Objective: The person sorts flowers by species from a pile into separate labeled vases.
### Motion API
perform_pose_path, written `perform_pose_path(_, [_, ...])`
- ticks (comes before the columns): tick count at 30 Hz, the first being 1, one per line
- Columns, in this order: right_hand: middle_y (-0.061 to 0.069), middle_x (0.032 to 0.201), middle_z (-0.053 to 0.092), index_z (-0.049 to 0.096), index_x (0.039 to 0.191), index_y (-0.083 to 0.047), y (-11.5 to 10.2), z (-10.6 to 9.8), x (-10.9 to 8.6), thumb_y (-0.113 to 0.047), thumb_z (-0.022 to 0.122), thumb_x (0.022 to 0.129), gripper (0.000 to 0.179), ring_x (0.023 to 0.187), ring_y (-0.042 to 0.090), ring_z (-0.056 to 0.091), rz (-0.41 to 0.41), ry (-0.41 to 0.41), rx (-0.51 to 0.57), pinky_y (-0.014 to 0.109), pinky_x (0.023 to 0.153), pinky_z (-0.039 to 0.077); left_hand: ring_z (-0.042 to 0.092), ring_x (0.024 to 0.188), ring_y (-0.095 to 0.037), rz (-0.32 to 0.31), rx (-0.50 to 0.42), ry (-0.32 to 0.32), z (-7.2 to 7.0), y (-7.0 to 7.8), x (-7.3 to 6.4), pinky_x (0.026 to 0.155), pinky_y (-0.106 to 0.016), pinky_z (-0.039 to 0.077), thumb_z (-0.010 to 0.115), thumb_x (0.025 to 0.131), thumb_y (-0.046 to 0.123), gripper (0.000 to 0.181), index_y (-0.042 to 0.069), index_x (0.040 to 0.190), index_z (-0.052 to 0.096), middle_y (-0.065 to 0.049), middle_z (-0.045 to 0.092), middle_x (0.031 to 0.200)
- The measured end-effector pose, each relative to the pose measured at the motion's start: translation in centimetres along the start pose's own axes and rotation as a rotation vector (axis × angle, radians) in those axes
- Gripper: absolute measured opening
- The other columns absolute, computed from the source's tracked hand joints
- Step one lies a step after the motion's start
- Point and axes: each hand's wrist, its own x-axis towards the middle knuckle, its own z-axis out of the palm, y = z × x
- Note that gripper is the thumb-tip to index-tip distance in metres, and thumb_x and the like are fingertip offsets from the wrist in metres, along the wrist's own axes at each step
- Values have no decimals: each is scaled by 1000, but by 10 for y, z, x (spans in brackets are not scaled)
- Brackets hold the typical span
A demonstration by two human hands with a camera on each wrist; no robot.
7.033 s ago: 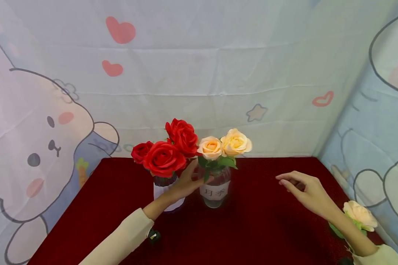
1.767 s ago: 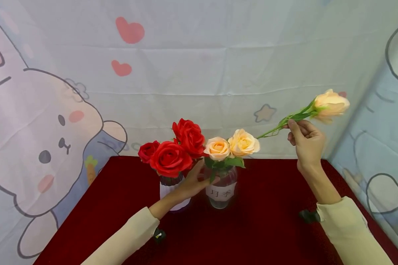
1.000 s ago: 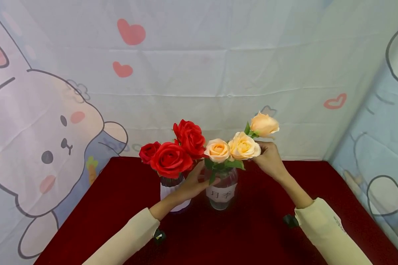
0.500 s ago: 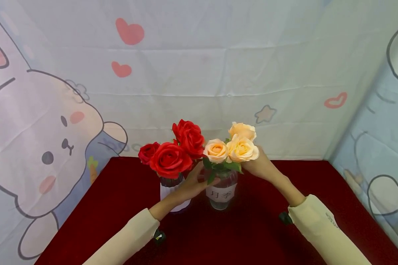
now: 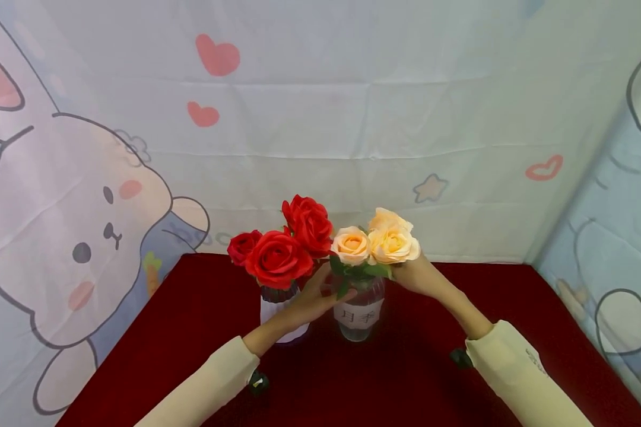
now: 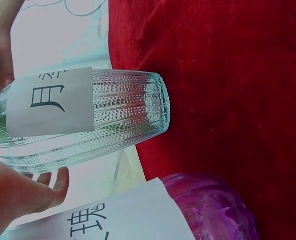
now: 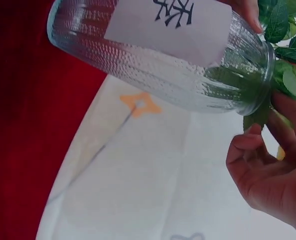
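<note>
A clear ribbed glass vase (image 5: pixel 357 333) with a white paper label stands upright on the table. My left hand (image 5: pixel 315 298) holds its left side, thumb and fingers spread around the glass, as the left wrist view also shows. Two peach roses (image 5: pixel 351 245) stand in the vase, and a third peach rose (image 5: pixel 387 219) sits just behind them. My right hand (image 5: pixel 421 277) is at the vase's mouth, partly behind the blooms. In the right wrist view its fingers (image 7: pixel 248 145) are curled by the rim among green leaves (image 7: pixel 295 80), pinching the third rose's stem, which is mostly hidden.
Close on the left, a purple-based vase (image 6: pixel 213 210) with a white label holds several red roses (image 5: pixel 279 259); my left forearm crosses in front of it. A dark red cloth (image 5: pixel 320 391) covers the table. A printed fabric backdrop (image 5: pixel 432 118) rises behind and at both sides.
My right hand picked up the third peach rose from the table's right side and brought it left into the vase's mouth, where it sank lower. My left hand stayed on the vase.
</note>
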Motion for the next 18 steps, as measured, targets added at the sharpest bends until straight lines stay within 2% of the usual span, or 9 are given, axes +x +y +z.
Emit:
perform_pose_path(3, [18,143,59,48,146,0,2,-2,0,-10,68,98,53,126,25,57,26,45,103,35,102,52,45,142,-23,7,-1,-3,0,1,2,113,-50,45,72,95,36,71,28,156,34,2,41,157])
perform_pose_path(7, [10,152,54,43,155,-11,4,-4,-2,-15,69,98,63,127,14,54,37,96,223,15,98,47,42,145,-22,13,1,-12,4,1,6,114,-49,44,71,96,36,73,31,157,32,4,36,162])
perform_pose_path(11, [9,157,48,35,159,-14,8,-4,-3,-9,71,96,73,142,17,45,-35,89,255,13,111,38,41,144,-22,14,2,-19,9,-2,8,113,-48,45,71,96,38,72,31,157,33,3,36,161])
perform_pose_path(13, [13,154,51,35,158,-10,10,-5,-11,-7,69,96,71,137,19,50,-5,74,224,13,105,43,44,141,-22,13,-3,-29,10,-3,9,111,-46,46,70,96,40,72,29,156,34,2,38,160])
perform_pose_path(15, [19,142,58,38,155,-2,12,-9,-21,-7,66,98,63,119,19,62,70,61,194,15,90,52,45,140,-23,16,-6,-38,11,-2,9,110,-46,47,70,96,40,72,27,157,34,0,39,159])
perform_pose_path(18, [22,120,68,48,146,4,14,-19,-36,-10,62,102,48,91,12,65,148,27,114,20,68,55,45,142,-27,18,-1,-46,11,0,9,111,-48,47,70,96,40,75,24,158,33,-3,39,161])
